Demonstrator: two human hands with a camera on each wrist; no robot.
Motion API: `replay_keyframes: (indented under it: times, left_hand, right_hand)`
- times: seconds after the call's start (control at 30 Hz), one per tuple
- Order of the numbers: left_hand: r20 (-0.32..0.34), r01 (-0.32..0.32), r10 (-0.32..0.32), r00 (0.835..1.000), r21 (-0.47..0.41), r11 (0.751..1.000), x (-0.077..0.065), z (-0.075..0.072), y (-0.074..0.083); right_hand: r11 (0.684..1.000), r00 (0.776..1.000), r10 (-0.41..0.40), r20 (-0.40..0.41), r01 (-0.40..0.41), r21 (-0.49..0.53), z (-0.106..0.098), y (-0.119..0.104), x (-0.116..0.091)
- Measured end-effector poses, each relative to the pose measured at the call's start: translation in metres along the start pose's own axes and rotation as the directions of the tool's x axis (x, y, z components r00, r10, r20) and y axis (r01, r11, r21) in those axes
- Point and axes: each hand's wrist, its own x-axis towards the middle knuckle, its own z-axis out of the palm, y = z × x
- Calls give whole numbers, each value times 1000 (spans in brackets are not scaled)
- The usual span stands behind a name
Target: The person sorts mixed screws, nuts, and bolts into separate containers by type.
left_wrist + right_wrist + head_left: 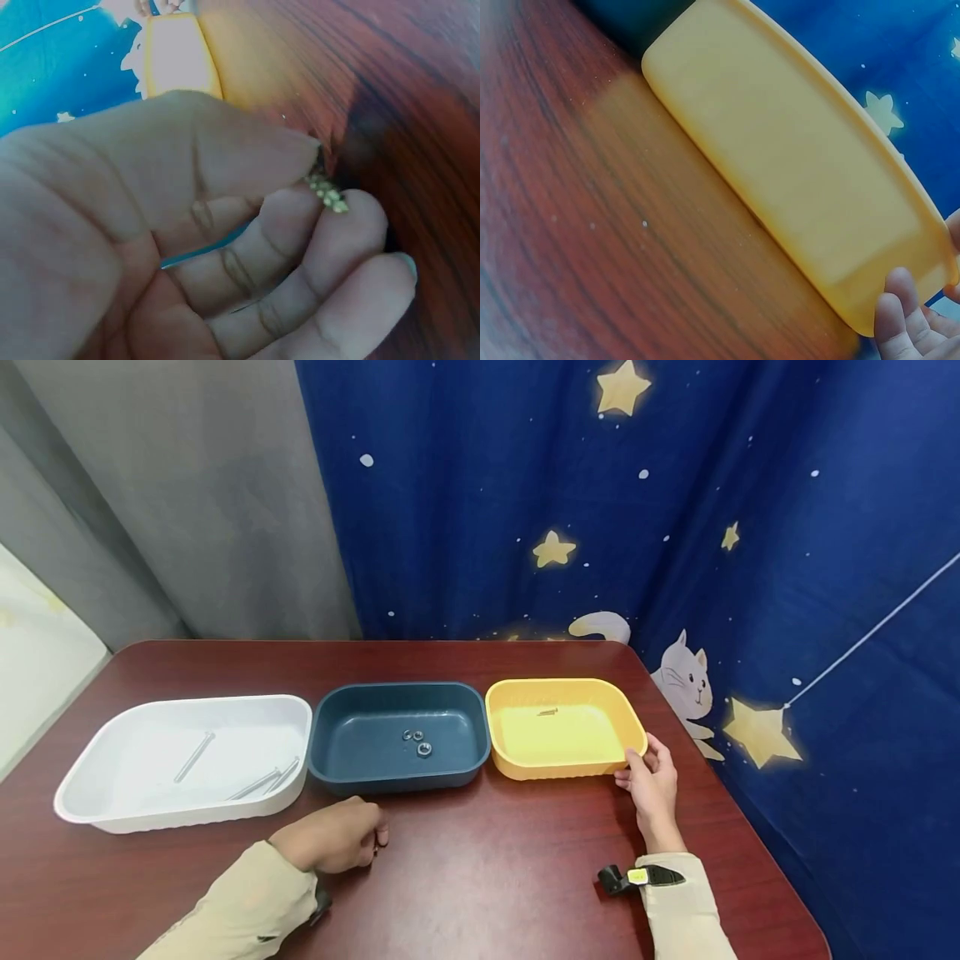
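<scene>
My left hand (341, 835) is over the table in front of the dark blue bin (352, 785). Between its thumb and fingers it pinches a small brass-coloured screw (328, 195), whose threaded end sticks out in the left wrist view. The screw's other end is hidden by the thumb. At the right, my right hand (654, 785) grips the near right corner of the yellow bin (562, 771), with fingers against its outer wall (795, 180). A few small screws (548, 712) lie inside the yellow bin.
Several metal nuts (424, 749) lie in the dark blue bin. The white bin (180, 817) at the left holds a few long bolts (195, 757). All three bins stand in a row on the reddish-brown table (480, 877), with curtains (480, 510) behind.
</scene>
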Motion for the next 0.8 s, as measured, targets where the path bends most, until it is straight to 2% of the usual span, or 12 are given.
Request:
replay_keyframes:
  times: [0.17, 0.3, 0.4, 0.57, 0.63, 0.7, 0.8]
  left_hand:
    - [-16, -50, 50, 999, -36, 998, 4, -3, 3]
    - [-34, -111, 108, 994, -131, 985, 9, -3, 8]
    - [-43, -129, 122, 992, -267, 955, 15, -3, 13]
    - [-69, -111, 90, 994, -413, 904, 31, -7, 26]
    - [-76, -94, 65, 995, -484, 870, 39, -8, 30]
    - [-77, -78, 40, 996, -577, 813, 48, -8, 32]
    - [-75, -67, 20, 997, -700, 711, 62, -9, 35]
  right_hand:
    - [1000, 1000, -3, -6, 3, -2, 0, -2, 0]
    - [1000, 1000, 7, -1, -7, -18, 0, -2, -1]
    - [999, 1000, 10, 6, -9, -33, 0, -2, -2]
    - [999, 1000, 1, 6, -1, -40, 0, -3, -2]
    - [999, 1000, 0, 5, 0, -42, 0, -3, -2]
    - [999, 1000, 1, 4, -1, -46, -1, -2, -2]
    - [999, 1000, -1, -1, 1, -48, -1, -2, -2]
